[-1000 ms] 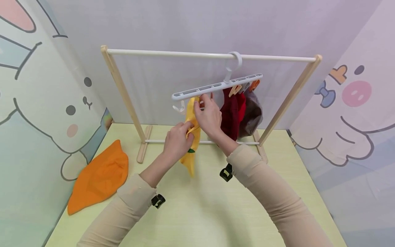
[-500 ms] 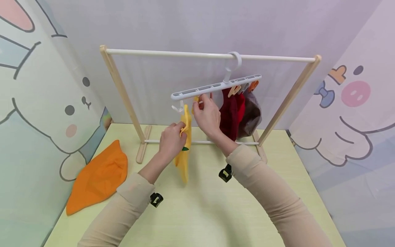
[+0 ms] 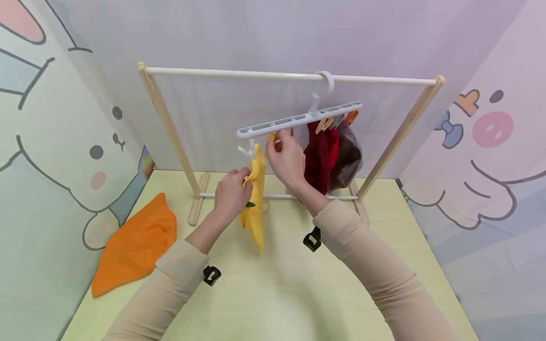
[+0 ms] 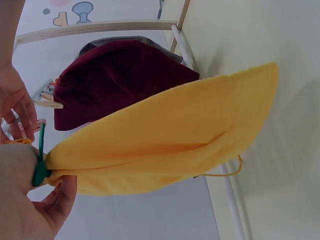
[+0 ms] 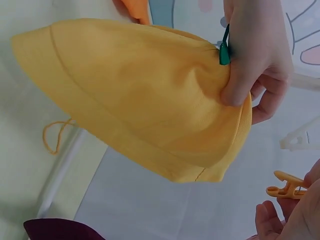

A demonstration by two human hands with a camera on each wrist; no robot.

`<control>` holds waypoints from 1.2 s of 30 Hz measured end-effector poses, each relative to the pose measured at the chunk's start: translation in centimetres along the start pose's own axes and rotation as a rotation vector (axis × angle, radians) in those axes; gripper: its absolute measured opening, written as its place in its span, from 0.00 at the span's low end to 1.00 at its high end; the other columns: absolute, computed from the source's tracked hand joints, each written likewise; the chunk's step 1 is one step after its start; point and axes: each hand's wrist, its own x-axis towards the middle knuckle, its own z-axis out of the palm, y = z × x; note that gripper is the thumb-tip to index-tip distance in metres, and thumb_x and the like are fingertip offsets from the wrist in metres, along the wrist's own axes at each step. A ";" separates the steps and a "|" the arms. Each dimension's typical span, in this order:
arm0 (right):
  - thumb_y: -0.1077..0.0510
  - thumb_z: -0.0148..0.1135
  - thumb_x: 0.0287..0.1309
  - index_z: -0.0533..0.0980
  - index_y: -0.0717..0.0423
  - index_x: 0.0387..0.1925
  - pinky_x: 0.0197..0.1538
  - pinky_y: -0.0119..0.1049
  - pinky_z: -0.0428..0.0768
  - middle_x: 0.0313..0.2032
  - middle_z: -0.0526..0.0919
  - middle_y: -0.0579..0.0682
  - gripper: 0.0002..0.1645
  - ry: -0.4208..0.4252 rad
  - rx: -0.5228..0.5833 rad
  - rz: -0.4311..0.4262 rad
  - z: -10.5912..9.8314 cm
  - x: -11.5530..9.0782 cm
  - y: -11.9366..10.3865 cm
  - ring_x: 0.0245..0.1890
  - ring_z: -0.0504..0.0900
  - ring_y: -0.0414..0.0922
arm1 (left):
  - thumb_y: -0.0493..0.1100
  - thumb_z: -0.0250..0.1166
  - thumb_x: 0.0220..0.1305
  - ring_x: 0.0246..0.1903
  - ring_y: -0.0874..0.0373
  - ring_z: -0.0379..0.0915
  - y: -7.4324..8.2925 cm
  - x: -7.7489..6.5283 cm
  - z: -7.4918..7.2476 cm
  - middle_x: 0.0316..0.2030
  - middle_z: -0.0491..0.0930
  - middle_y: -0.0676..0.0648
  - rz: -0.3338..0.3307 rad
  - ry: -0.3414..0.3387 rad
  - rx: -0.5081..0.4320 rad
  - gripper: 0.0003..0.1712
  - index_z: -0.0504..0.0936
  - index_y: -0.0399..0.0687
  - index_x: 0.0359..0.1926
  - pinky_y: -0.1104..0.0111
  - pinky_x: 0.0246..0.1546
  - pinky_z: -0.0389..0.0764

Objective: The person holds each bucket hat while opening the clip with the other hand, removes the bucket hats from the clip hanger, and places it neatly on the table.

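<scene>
My left hand (image 3: 232,192) pinches a yellow bucket hat (image 3: 257,213) by its crown, beside a small green leaf-shaped tag (image 5: 224,54). The hat hangs folded, its upper edge just below the left end of a white hanger (image 3: 283,125). Under that hanger, my right hand (image 3: 289,158) pinches a yellow clip (image 5: 287,191) between thumb and fingers. A gap shows between clip and hat in the right wrist view. Close to the hat's upper edge dangles a white clip (image 3: 247,151). A thin yellow cord loop (image 5: 52,139) trails from the hat.
The hanger hooks over the white rod (image 3: 239,74) of a wooden rack. Maroon (image 3: 315,158), red and grey-brown (image 3: 347,158) hats hang from its right side on coloured clips (image 3: 325,125). An orange bucket hat (image 3: 136,246) lies on the table at left.
My left hand has drawn the yellow hat left and slightly down, away from my right fingers, uncovering the yellow clip. My right hand has stayed at the hanger.
</scene>
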 end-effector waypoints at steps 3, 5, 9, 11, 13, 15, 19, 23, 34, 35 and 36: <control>0.51 0.53 0.60 0.72 0.51 0.33 0.25 0.34 0.70 0.24 0.76 0.46 0.08 -0.002 -0.006 -0.005 -0.1 0.0 0.0 0.24 0.73 0.41 | 0.37 0.59 0.56 0.19 0.52 0.71 -0.2 -0.1 -0.2 0.28 0.77 0.43 -0.009 -0.010 0.003 0.13 0.80 0.43 0.43 0.64 0.19 0.73; 0.50 0.54 0.59 0.72 0.51 0.33 0.24 0.34 0.70 0.24 0.76 0.46 0.08 -0.009 -0.005 -0.007 -0.1 0.0 0.0 0.24 0.73 0.41 | 0.37 0.59 0.56 0.19 0.52 0.71 -0.3 -0.1 -0.3 0.28 0.77 0.43 -0.014 -0.019 0.005 0.13 0.80 0.43 0.43 0.64 0.18 0.73; 0.50 0.55 0.58 0.73 0.50 0.35 0.25 0.33 0.72 0.26 0.79 0.45 0.09 -0.022 -0.005 -0.011 -0.2 -0.1 -0.1 0.24 0.75 0.40 | 0.36 0.59 0.56 0.20 0.53 0.71 -0.5 -0.2 -0.5 0.29 0.77 0.44 -0.022 -0.035 0.012 0.13 0.80 0.43 0.44 0.65 0.18 0.72; 0.50 0.55 0.58 0.73 0.50 0.36 0.26 0.33 0.73 0.27 0.80 0.45 0.09 -0.028 -0.005 -0.011 -0.2 -0.1 -0.2 0.25 0.76 0.39 | 0.36 0.58 0.56 0.21 0.53 0.71 -0.6 -0.3 -0.6 0.29 0.77 0.44 -0.022 -0.041 0.020 0.13 0.80 0.44 0.44 0.65 0.18 0.72; 0.50 0.56 0.58 0.73 0.50 0.37 0.27 0.34 0.73 0.28 0.81 0.45 0.09 -0.032 -0.009 -0.013 -0.2 -0.1 -0.2 0.26 0.77 0.39 | 0.36 0.58 0.56 0.21 0.53 0.71 -0.7 -0.3 -0.8 0.29 0.77 0.44 -0.020 -0.046 0.026 0.13 0.80 0.44 0.44 0.65 0.18 0.72; 0.50 0.56 0.57 0.74 0.49 0.37 0.28 0.35 0.74 0.28 0.82 0.45 0.09 -0.036 -0.015 -0.014 -0.2 -0.1 -0.1 0.26 0.77 0.39 | 0.36 0.58 0.55 0.21 0.53 0.71 -0.8 -0.3 -1.0 0.28 0.77 0.44 -0.016 -0.047 0.038 0.13 0.80 0.44 0.43 0.65 0.18 0.71; 0.49 0.57 0.57 0.74 0.49 0.38 0.28 0.35 0.73 0.28 0.82 0.45 0.10 -0.046 -0.018 -0.008 -0.2 -0.1 -0.1 0.26 0.78 0.39 | 0.35 0.58 0.54 0.21 0.53 0.71 -1.0 -0.4 -1.5 0.27 0.76 0.43 -0.003 -0.046 0.049 0.13 0.80 0.44 0.43 0.65 0.17 0.71; 0.49 0.57 0.57 0.74 0.49 0.39 0.27 0.35 0.74 0.29 0.83 0.45 0.11 -0.047 -0.014 -0.008 -0.2 -0.1 0.0 0.27 0.78 0.39 | 0.35 0.59 0.54 0.21 0.51 0.70 -1.2 -0.4 -2.1 0.27 0.77 0.42 0.018 -0.052 0.062 0.14 0.80 0.43 0.43 0.64 0.18 0.70; 0.49 0.57 0.57 0.74 0.50 0.41 0.28 0.36 0.75 0.31 0.83 0.46 0.13 -0.064 -0.017 -0.017 -0.2 0.0 0.1 0.29 0.80 0.39 | 0.34 0.58 0.53 0.19 0.48 0.70 -2.2 -0.5 -3.6 0.29 0.79 0.38 0.077 -0.043 0.139 0.14 0.80 0.41 0.42 0.62 0.18 0.72; 0.49 0.57 0.57 0.74 0.50 0.41 0.28 0.35 0.76 0.31 0.83 0.46 0.13 -0.067 -0.018 -0.014 -0.2 0.1 0.1 0.29 0.80 0.39 | 0.34 0.58 0.53 0.18 0.49 0.70 -2.4 -0.5 -3.8 0.29 0.79 0.38 0.071 -0.051 0.145 0.14 0.80 0.41 0.42 0.63 0.17 0.71; 0.49 0.57 0.58 0.74 0.50 0.41 0.28 0.35 0.76 0.31 0.83 0.46 0.13 -0.069 -0.019 -0.013 -0.2 0.1 0.1 0.29 0.80 0.39 | 0.34 0.58 0.53 0.18 0.49 0.69 -2.5 -0.5 -3.9 0.30 0.79 0.38 0.062 -0.061 0.150 0.14 0.80 0.41 0.43 0.63 0.16 0.71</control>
